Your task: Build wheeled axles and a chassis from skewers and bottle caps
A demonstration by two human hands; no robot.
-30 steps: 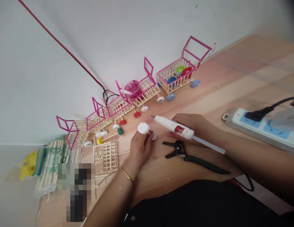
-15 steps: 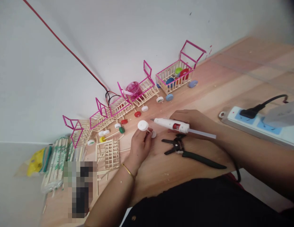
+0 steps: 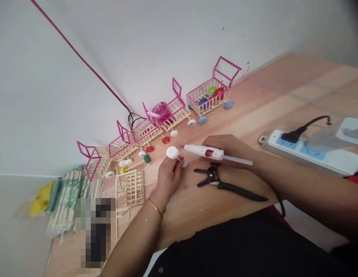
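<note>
My left hand [image 3: 169,175] is closed around a thin stick with a white bottle cap [image 3: 172,152] at its upper end and another white cap [image 3: 183,163] at its lower end. My right hand [image 3: 220,144] grips a white hot glue gun [image 3: 203,151], a clear glue stick [image 3: 238,160] jutting from its back. The gun's nozzle points left, close to the upper cap but apart from it. Below the gun, dark-handled cutters [image 3: 225,186] lie on the wooden table. Left of my left hand rests a lattice panel of small sticks [image 3: 135,187].
Several stick-built carts [image 3: 209,96] with pink rims and bottle-cap wheels line the wall, a pink tub [image 3: 161,111] among them. A power strip [image 3: 297,148] lies at right. Bundled sticks [image 3: 69,200] and a yellow packet [image 3: 42,198] are at left, near a blurred-out patch.
The whole view has shifted slightly. Both hands keep their holds, and the glue gun's nozzle stays close to the upper white cap.
</note>
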